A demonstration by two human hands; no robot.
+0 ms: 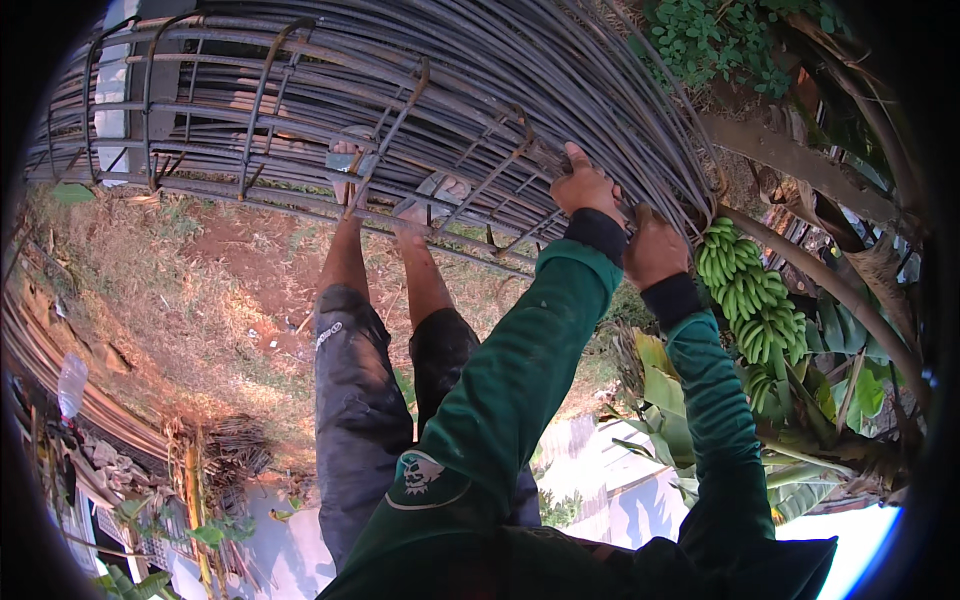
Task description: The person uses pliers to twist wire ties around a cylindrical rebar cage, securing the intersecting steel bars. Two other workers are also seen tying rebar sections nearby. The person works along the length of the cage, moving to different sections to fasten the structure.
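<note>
A long cage of steel rebar (262, 110), with square stirrups tied across its long bars, stretches from the far left to my hands. My left hand (588, 186) is closed around rebar at the cage's right end, its thumb pointing away from me. Close beside it on the right, my right hand (656, 247) is wrapped over bars too, its fingertips partly hidden. Beyond and beneath the cage lies a thick bundle of loose rebar (570, 70), curving toward the right. Dark cuffs and green sleeves cover both my arms.
My sandalled feet (440, 188) stand under the cage's near edge, on dry, littered ground (230, 270). A bunch of green bananas (745, 285) hangs just right of my right hand, among stems and leaves. More long rods (100, 385) lie at the left.
</note>
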